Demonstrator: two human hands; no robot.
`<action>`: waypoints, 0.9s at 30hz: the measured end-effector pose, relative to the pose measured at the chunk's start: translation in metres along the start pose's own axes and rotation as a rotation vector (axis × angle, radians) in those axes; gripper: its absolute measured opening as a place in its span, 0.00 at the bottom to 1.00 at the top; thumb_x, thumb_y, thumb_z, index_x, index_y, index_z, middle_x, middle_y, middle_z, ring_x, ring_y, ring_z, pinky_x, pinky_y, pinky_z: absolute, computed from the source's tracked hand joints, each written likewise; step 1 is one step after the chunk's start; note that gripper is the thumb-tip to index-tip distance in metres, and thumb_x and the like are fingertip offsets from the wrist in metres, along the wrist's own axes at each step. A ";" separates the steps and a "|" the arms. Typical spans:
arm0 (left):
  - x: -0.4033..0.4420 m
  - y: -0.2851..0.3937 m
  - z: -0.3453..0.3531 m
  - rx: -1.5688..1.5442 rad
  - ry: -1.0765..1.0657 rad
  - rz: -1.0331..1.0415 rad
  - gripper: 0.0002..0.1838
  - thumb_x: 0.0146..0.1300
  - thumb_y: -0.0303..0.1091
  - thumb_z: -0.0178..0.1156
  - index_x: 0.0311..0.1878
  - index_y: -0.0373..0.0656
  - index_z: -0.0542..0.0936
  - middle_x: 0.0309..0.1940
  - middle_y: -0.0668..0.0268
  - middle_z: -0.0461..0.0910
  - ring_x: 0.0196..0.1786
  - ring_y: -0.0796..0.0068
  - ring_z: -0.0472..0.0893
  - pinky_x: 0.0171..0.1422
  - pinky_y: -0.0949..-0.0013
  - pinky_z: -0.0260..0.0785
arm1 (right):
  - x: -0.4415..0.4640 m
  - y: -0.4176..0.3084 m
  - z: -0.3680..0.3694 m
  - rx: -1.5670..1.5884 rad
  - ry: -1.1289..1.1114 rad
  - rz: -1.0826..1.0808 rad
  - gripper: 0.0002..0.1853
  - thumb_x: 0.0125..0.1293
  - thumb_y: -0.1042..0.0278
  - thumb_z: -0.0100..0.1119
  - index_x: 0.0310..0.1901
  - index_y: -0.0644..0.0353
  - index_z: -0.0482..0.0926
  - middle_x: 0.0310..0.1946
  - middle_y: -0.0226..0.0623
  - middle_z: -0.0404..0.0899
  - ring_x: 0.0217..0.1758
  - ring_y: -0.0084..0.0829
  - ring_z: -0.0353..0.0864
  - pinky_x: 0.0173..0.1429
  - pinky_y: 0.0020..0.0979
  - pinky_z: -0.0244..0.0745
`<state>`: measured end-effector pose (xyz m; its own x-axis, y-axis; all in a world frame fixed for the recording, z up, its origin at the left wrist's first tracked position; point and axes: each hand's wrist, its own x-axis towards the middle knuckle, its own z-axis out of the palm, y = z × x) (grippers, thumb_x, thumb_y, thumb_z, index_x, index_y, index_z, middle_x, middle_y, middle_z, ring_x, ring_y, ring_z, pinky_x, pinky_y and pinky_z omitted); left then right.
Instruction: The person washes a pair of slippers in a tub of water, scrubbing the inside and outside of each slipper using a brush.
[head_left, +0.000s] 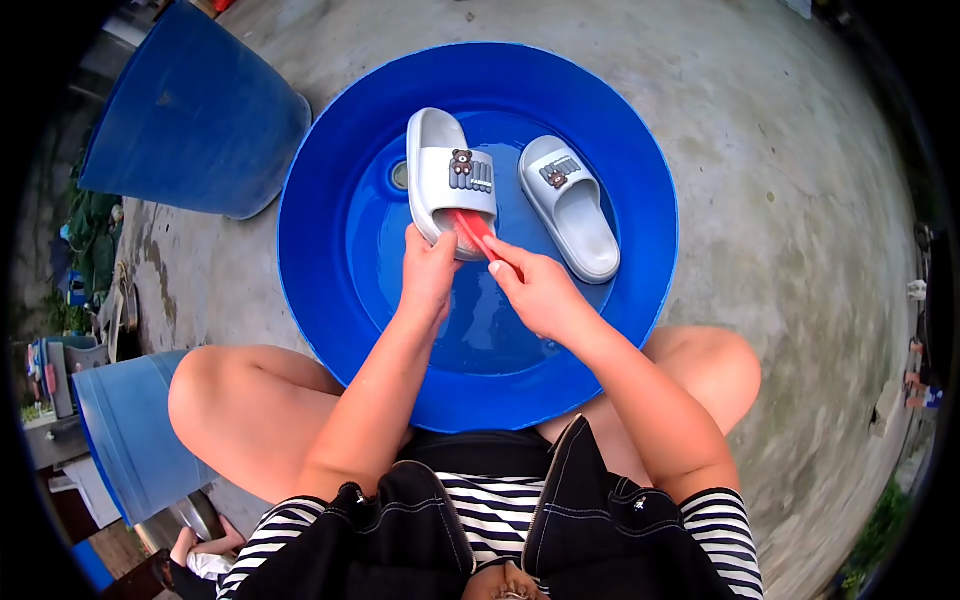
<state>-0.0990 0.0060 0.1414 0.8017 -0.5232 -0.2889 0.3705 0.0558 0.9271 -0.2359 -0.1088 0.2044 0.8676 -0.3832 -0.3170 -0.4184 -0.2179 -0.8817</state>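
A white slipper with a bear badge [431, 180] is held over the blue basin [480, 398] by my left hand [430, 270], whose fingers are closed round its near end. My right hand [538, 290] is closed on a red brush [474, 228], and the brush's far part reaches into the slipper's opening under the strap. The bristles are mostly hidden. A second white slipper [584, 228] lies in the basin to the right, tilted, touching nothing I hold. Shallow water covers the basin floor, with a round drain plug [400, 176] at the left.
A large dark blue bucket [205, 115] stands at the upper left, close to the basin. A lighter blue bucket [145, 430] is at the lower left beside my knee. Concrete ground [790, 200] surrounds the basin. Part of another person [208, 556] shows at the lower left.
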 end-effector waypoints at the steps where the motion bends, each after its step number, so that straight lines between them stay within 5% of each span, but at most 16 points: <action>1: 0.001 0.014 -0.004 0.015 -0.049 0.001 0.21 0.69 0.23 0.48 0.64 0.32 0.72 0.55 0.52 0.82 0.53 0.60 0.87 0.57 0.59 0.82 | -0.005 -0.001 0.003 0.006 -0.009 -0.031 0.23 0.78 0.59 0.53 0.71 0.53 0.75 0.38 0.47 0.85 0.39 0.39 0.82 0.48 0.38 0.78; 2: 0.001 0.023 -0.008 0.053 -0.118 -0.018 0.22 0.69 0.23 0.48 0.66 0.33 0.69 0.56 0.51 0.81 0.54 0.59 0.86 0.59 0.58 0.82 | -0.008 -0.001 0.006 0.016 -0.019 -0.060 0.23 0.76 0.58 0.53 0.70 0.53 0.76 0.40 0.56 0.86 0.43 0.52 0.87 0.51 0.44 0.79; 6: -0.026 0.013 0.026 0.012 -0.078 -0.103 0.27 0.70 0.25 0.50 0.72 0.34 0.60 0.65 0.53 0.73 0.65 0.59 0.79 0.65 0.53 0.78 | 0.012 0.001 -0.002 -0.110 0.214 -0.045 0.22 0.76 0.57 0.53 0.67 0.50 0.79 0.41 0.55 0.86 0.44 0.53 0.87 0.51 0.46 0.80; 11: -0.014 0.038 0.007 0.041 -0.175 -0.084 0.21 0.71 0.28 0.49 0.65 0.35 0.72 0.56 0.54 0.83 0.56 0.61 0.86 0.63 0.57 0.79 | -0.003 -0.004 -0.005 -0.032 -0.014 -0.015 0.21 0.77 0.57 0.53 0.67 0.49 0.79 0.40 0.53 0.87 0.41 0.51 0.87 0.50 0.44 0.80; 14: -0.013 0.041 0.009 0.049 -0.195 -0.100 0.22 0.71 0.28 0.49 0.66 0.35 0.72 0.57 0.54 0.82 0.57 0.61 0.85 0.65 0.56 0.78 | 0.000 -0.015 -0.011 -0.041 -0.024 0.067 0.21 0.76 0.57 0.53 0.67 0.50 0.79 0.39 0.53 0.87 0.41 0.50 0.87 0.51 0.42 0.80; 16: -0.023 0.028 0.025 0.075 -0.003 -0.120 0.22 0.71 0.28 0.49 0.66 0.35 0.72 0.57 0.54 0.82 0.58 0.61 0.85 0.66 0.55 0.77 | 0.014 0.002 -0.009 -0.075 0.139 -0.040 0.22 0.77 0.58 0.52 0.68 0.50 0.79 0.40 0.54 0.86 0.43 0.52 0.86 0.52 0.45 0.79; 18: -0.020 0.037 0.025 0.054 -0.029 -0.139 0.22 0.71 0.28 0.49 0.67 0.36 0.71 0.59 0.53 0.81 0.59 0.60 0.84 0.66 0.53 0.77 | 0.012 0.008 -0.003 -0.093 0.141 -0.077 0.22 0.78 0.61 0.53 0.70 0.52 0.77 0.34 0.45 0.85 0.32 0.32 0.81 0.44 0.35 0.77; 20: -0.013 0.055 0.013 0.088 -0.211 -0.193 0.24 0.71 0.28 0.49 0.69 0.36 0.69 0.60 0.53 0.80 0.60 0.60 0.83 0.66 0.52 0.77 | -0.008 -0.010 -0.005 -0.078 0.048 -0.081 0.22 0.79 0.61 0.53 0.70 0.53 0.76 0.33 0.45 0.85 0.32 0.32 0.82 0.44 0.35 0.77; 24: -0.012 0.046 0.011 0.095 -0.118 -0.093 0.22 0.70 0.28 0.50 0.65 0.33 0.71 0.56 0.51 0.81 0.55 0.59 0.86 0.59 0.55 0.82 | -0.003 -0.010 -0.003 -0.146 0.043 -0.046 0.22 0.78 0.60 0.53 0.70 0.51 0.77 0.33 0.48 0.85 0.33 0.38 0.83 0.44 0.37 0.77; 25: -0.013 0.034 0.011 0.096 -0.062 -0.109 0.25 0.70 0.29 0.51 0.68 0.33 0.66 0.60 0.50 0.77 0.58 0.58 0.84 0.60 0.54 0.81 | 0.002 -0.012 -0.006 -0.185 0.073 -0.011 0.22 0.77 0.57 0.50 0.68 0.50 0.78 0.42 0.55 0.86 0.45 0.54 0.86 0.52 0.49 0.79; 27: -0.013 0.031 0.015 0.110 -0.083 -0.118 0.26 0.70 0.29 0.52 0.69 0.34 0.64 0.61 0.50 0.75 0.59 0.58 0.83 0.60 0.54 0.81 | 0.007 -0.013 -0.010 -0.168 0.089 -0.014 0.22 0.77 0.57 0.50 0.68 0.51 0.78 0.43 0.56 0.86 0.46 0.55 0.86 0.53 0.49 0.79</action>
<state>-0.1050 0.0018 0.1774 0.7127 -0.5889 -0.3812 0.4026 -0.1017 0.9097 -0.2272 -0.1173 0.2169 0.8495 -0.4552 -0.2668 -0.4522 -0.3676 -0.8126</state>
